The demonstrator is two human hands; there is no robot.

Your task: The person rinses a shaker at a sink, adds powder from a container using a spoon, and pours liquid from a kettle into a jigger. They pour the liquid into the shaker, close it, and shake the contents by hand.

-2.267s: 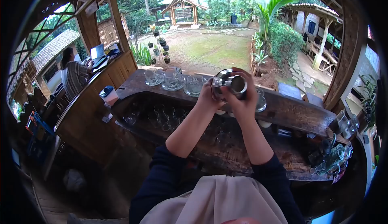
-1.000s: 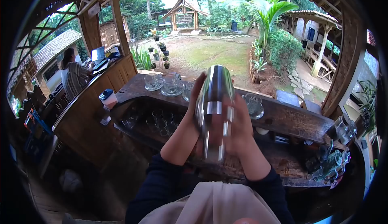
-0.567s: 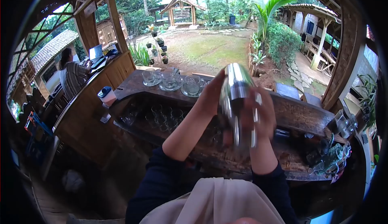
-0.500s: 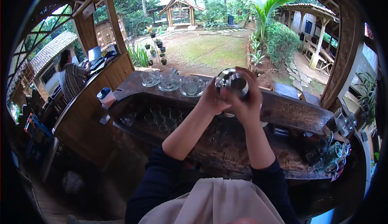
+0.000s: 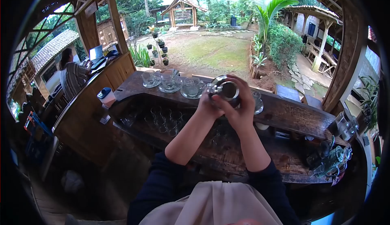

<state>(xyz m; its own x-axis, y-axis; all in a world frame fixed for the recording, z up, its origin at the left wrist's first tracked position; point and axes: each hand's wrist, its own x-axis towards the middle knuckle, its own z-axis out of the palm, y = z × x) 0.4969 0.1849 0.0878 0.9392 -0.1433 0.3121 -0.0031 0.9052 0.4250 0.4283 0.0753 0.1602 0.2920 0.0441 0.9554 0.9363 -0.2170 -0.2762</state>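
Above the back edge of the wooden counter, both of my hands are closed around a shiny round metal vessel, much like a cocktail shaker. It is tilted so that one round, dark-centred end faces me. My left hand grips its left and lower side. On the other side, the fingers of my right hand wrap over it, with the thumb across the near side. Glass cups on saucers stand on the counter shelf just left of my hands. Another glass saucer shows partly behind my right hand.
Several drinking glasses stand on the lower shelf. Glass mugs hang or lie at the right end, near a clear jar. A lidded container sits on the left. A person sits at a laptop further left.
Both hands and the metal vessel have moved slightly left and down, and the vessel has turned a little. The glass saucer behind my right hand is more visible.
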